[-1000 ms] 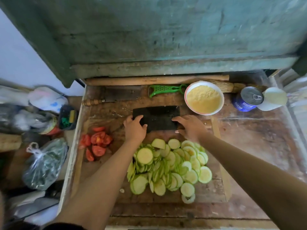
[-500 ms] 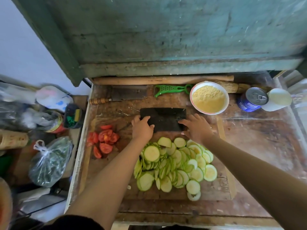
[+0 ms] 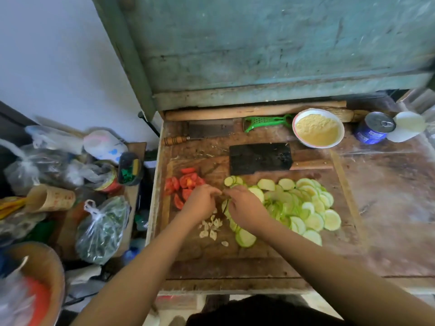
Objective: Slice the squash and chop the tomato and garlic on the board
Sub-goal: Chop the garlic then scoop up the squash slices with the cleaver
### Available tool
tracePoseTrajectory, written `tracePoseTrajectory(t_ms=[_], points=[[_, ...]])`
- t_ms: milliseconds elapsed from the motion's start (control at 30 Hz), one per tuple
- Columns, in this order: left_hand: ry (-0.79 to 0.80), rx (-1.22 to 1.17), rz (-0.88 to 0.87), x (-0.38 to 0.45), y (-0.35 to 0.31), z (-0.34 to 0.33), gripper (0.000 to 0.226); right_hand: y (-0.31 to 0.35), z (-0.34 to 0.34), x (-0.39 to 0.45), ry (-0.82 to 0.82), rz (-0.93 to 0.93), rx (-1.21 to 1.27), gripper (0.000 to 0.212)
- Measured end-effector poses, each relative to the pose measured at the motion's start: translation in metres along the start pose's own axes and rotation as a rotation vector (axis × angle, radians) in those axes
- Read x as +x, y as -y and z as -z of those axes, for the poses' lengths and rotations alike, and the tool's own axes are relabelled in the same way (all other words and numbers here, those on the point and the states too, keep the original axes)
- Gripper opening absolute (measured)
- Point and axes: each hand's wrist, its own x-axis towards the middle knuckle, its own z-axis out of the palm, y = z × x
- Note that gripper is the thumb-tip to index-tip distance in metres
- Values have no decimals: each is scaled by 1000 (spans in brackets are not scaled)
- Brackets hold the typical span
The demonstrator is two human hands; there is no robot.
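My left hand (image 3: 202,202) and my right hand (image 3: 244,208) are together over the middle of the wooden board (image 3: 211,262), fingers curled and fingertips almost touching. Whether they pinch anything is hidden. Chopped garlic (image 3: 210,228) lies just below my left hand. Red tomato pieces (image 3: 186,184) sit to the left of it. A heap of pale green squash slices (image 3: 303,203) spreads to the right, partly under my right hand. The black cleaver (image 3: 260,158) lies flat beyond the hands, with no hand on it and its wooden handle pointing right.
At the back lie a second cleaver (image 3: 207,131), a green peeler (image 3: 266,121), a bowl of yellow flour (image 3: 316,128), a blue can (image 3: 374,127) and a white cup (image 3: 408,125). Plastic bags (image 3: 101,229) and jars crowd the left side.
Both hands left the black cleaver and came toward me, meeting over the board. Chopped garlic now shows below my left hand. The camera view shifted left.
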Motion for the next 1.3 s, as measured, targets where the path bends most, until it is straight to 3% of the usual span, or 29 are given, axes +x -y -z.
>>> tracePoseTrajectory(t_ms=[133,267,467,700,933,1100,1300], points=[[180,20,-129,-21,31,-7,40,20,-50,-16,152,-137,-115,35],[243,82,-315,-27,53,-14,45,30,-101,-15,121,-289,93,29],[278,113,-488,-42,77,-17,44,44,-132,-21,38,-485,-15,61],[292,75,-484,-59,102,-9,40,43,-135,-34,32,-395,-55,55],[354,99,-399,-52,93,-8,65,42,-135,-44,-28,-694,-69,38],[303,25,-341,-51,94,-13,46,51,-150,-31,-132,-659,-14,47],[244,-6,-303,-56,96,-12,45,61,-156,-14,-123,-576,76,50]])
